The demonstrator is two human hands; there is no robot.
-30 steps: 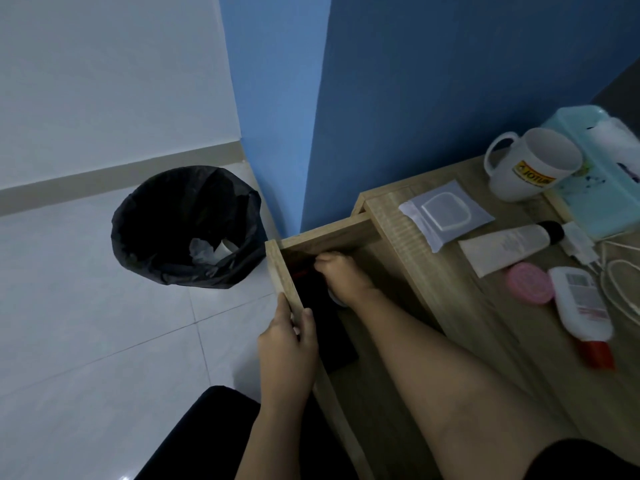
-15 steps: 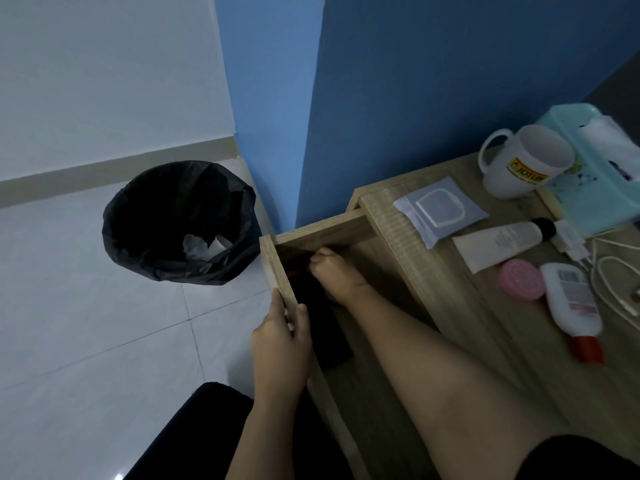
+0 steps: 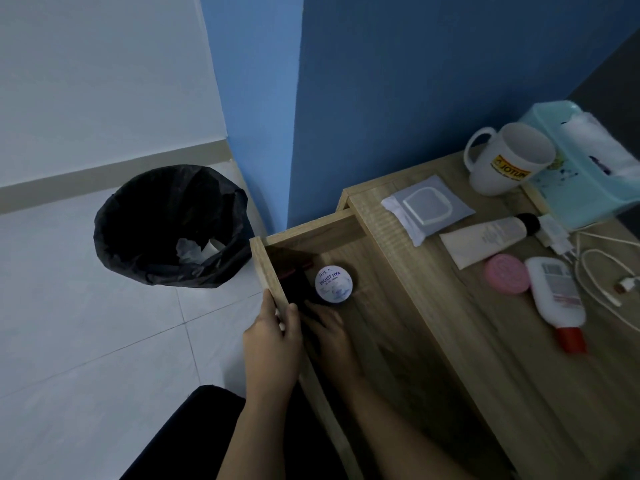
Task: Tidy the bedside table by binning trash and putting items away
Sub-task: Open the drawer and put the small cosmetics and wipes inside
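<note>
The wooden drawer (image 3: pixel 313 233) of the bedside table (image 3: pixel 519 358) stands pulled out. A round white cream jar (image 3: pixel 334 284) labelled MOIST HYA lies in it, beside a dark flat item (image 3: pixel 294 271) along the front panel. My left hand (image 3: pixel 272 344) grips the drawer's front panel from outside. Inside the drawer, just below the jar, my right hand (image 3: pixel 329 336) holds nothing, fingers apart. On the tabletop lie a grey wipes pack (image 3: pixel 427 206), a white tube (image 3: pixel 485 240), a pink round tin (image 3: pixel 506 273) and a white bottle with a red cap (image 3: pixel 557 299).
A black-lined bin (image 3: pixel 169 223) with crumpled paper inside stands on the white tiled floor left of the drawer. A white mug (image 3: pixel 509 164), a teal tissue box (image 3: pixel 588 168) and a white charger with cable (image 3: pixel 588 268) sit at the table's back right. Blue walls rise behind.
My right hand has let go of the cream jar and drawn back toward me inside the drawer. The jar now lies uncovered. My left hand stays on the front panel.
</note>
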